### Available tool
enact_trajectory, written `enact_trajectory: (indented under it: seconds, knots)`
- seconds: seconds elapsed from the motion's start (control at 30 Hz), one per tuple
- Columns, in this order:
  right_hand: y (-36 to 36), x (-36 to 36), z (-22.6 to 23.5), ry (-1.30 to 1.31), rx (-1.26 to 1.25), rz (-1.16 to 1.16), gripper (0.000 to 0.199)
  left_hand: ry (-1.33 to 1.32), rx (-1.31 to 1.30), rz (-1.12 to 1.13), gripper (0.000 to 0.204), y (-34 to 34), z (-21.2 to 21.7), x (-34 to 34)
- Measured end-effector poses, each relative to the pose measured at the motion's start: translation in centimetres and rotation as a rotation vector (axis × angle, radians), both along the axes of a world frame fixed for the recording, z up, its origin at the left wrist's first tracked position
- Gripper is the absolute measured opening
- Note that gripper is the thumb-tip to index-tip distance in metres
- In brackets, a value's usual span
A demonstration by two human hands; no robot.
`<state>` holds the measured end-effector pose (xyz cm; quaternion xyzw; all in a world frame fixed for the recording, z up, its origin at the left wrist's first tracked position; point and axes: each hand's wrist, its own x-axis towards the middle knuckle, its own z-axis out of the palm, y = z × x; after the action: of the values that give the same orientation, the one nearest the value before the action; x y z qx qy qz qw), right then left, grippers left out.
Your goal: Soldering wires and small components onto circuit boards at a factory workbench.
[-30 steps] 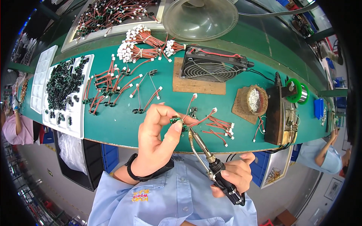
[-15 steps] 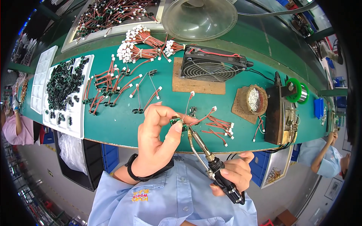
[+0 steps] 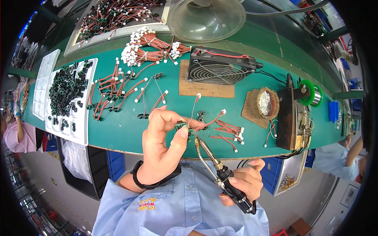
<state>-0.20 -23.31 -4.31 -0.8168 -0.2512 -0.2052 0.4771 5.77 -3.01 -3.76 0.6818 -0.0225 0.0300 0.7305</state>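
Between the thumb and forefinger of my left hand is a small green circuit board with red-and-black lead wires ending in white plugs. One wire rises from the board; another runs off to the right. My right hand grips a soldering iron with a thin metal tube alongside it. Its tip is close to the board's right edge; whether it touches I cannot tell. Just beyond the board lie a few small components. Several loose wires with plugs rest to the right.
A fan stands behind, on a brown board. To the right are a bowl of white granules, a dark box and a solder spool. At left, a white tray holds green boards. Wired boards lie beside it.
The soldering iron's tip has drawn back slightly down and left from the wires. My left hand and the board have shifted a little to the left.
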Motion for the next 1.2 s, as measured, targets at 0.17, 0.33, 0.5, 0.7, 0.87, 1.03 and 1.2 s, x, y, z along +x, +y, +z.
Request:
enact_trajectory:
  seconds: [0.17, 0.33, 0.5, 0.7, 0.87, 1.03, 1.2]
  knots:
    - [-0.2, -0.1, 0.3, 0.01, -0.016, 0.004, 0.033, -0.027, 0.092, -0.02, 0.012, 0.2, 0.1, 0.0]
    - [-1.1, 0.3, 0.7, 0.014, -0.01, 0.069, 0.037, -0.001, -0.006, -0.07, 0.011, 0.3, 0.2, 0.2]
    - [-3.1, -1.3, -2.1, -0.036, 0.103, -0.097, 0.039, 0.124, -0.225, -0.112, 0.012, 0.3, 0.8, 0.5]
    - [-3.1, -0.7, -5.8, 0.228, 0.008, -0.851, 0.036, 0.254, -0.365, -0.174, 0.015, 0.3, 1.1, 0.8]
    - [-1.7, -1.9, -4.2, 0.257, 0.233, -0.858, 0.038, 0.2, -0.323, -0.15, 0.014, 0.1, 1.0, 0.7]
    - [-2.3, -2.0, -0.8, -0.123, 0.01, -0.226, 0.036, 0.094, -0.22, -0.153, 0.011, 0.3, 0.6, 0.4]
    - [-1.0, -1.2, 0.0, -0.062, 0.002, -0.02, 0.039, 0.055, -0.205, -0.151, 0.01, 0.2, 0.4, 0.2]
